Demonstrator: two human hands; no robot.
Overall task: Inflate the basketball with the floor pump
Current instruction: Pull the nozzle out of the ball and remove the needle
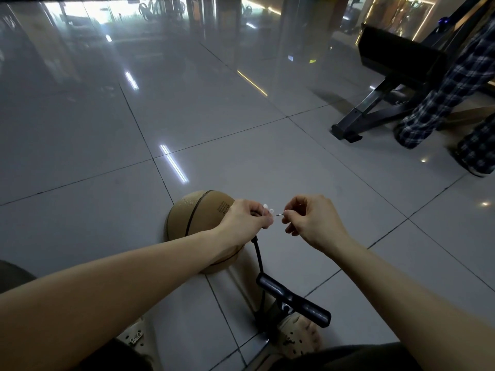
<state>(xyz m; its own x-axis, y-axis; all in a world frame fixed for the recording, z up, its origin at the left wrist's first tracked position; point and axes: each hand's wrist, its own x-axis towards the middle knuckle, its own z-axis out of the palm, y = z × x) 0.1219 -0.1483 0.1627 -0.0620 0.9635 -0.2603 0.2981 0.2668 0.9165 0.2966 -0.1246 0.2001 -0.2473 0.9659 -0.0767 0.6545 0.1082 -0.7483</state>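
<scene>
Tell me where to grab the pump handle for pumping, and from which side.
Take the pump handle from above, gripping each end of the black crossbar, either side of its middle. The bar sits crosswise with its upper side bare and facing up, so a downward grip on both ends should push it evenly.

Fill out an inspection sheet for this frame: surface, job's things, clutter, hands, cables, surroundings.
Surface: glossy grey tiled floor.
Job's things: tan rubber basketball with black seams resting on the floor; black T-handled floor pump nearer the camera.
Clutter: nothing seen.
Hands: left hand holds small white plastic pieces; right hand fingers pinch thin metal needle, apart from them.
Cables: black pump hose runs from pump up into left hand.
Surroundings: black metal bench frame; another person's plaid-trousered legs.
</scene>
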